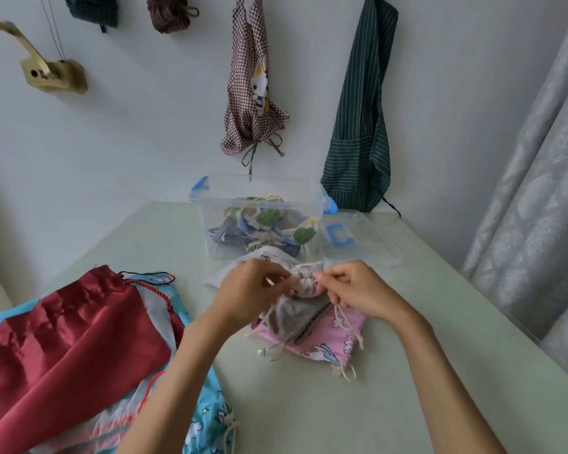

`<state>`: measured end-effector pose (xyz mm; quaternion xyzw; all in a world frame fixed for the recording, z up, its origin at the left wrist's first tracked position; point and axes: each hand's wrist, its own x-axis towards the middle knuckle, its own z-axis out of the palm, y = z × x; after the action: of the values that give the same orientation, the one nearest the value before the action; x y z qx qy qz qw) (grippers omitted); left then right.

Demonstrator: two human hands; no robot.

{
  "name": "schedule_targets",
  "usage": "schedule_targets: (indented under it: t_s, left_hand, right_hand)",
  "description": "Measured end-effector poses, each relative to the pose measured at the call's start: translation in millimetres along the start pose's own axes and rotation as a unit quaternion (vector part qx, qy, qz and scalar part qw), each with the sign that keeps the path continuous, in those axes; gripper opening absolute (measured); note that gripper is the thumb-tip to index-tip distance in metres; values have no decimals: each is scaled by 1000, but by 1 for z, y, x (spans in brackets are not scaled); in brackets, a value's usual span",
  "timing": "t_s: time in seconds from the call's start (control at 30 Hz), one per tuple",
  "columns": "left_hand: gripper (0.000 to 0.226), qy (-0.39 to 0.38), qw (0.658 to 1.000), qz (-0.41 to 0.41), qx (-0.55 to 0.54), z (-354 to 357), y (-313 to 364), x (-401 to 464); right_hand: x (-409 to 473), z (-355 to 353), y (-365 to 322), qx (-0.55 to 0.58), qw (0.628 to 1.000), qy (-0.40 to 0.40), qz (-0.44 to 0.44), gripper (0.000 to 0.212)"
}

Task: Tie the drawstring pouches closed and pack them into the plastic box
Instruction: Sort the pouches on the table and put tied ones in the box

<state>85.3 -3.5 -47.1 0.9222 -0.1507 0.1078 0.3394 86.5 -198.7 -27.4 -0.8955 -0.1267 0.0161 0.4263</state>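
A small grey pouch [295,314] with a gathered neck is held above the table between both hands. My left hand [253,290] pinches a cream drawstring at the left of the neck. My right hand [351,290] pinches the cord on the right, and its loose ends hang down. Under the grey pouch lies a pink printed pouch [335,339], and a white pouch [230,273] lies just behind my left hand. The clear plastic box [259,191] with blue clips stands further back and holds several tied pouches.
The box's clear lid [364,240] lies flat to the right of the box. A large dark red satin drawstring bag [63,339] and a blue printed bag [207,417] cover the table's left side. Aprons hang on the wall behind. A curtain falls at the right.
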Motion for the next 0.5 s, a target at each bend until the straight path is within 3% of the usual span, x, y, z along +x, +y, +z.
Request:
schedule_targets:
  t_s: [0.07,0.17,0.4,0.5]
  left_hand:
    - [15,70,995,41,61,-3,-2,-5]
    - [22,126,984,79,96,-9,-14,-10]
    - [32,190,949,185,169,-15,-17,-10]
    - [20,179,956,151,177,-15,-16,-9]
  right_hand:
    - [-1,0,-1,2,999,46,-23,31]
    - [-8,8,-5,7,997,32,-67,31]
    - [-5,9,-5,-63,988,121,-68,27]
    - [-3,9,-7,-89,977,180,-65,19]
